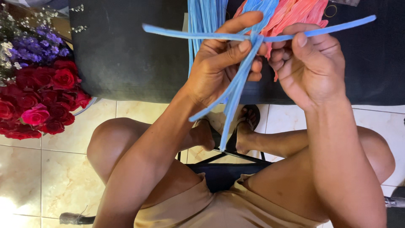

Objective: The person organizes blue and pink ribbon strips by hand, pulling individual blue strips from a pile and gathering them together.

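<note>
You had the bundle of blue pipe cleaners (236, 86) pinched where one blue strand (177, 33) crossed it, above the dark cushion (126, 55). To bind it well, you needed that wrap kept taut and snug at the crossing. Your left hand (219, 67) was closed on the bundle, thumb pressing the wrap. Your right hand (310, 63) had fingers curled, pinching the strand's other end. Red roses (38, 101) sat beside you.

Blue pipe cleaners (242, 76), bundled lengthwise, one wound crosswise around them.
</note>
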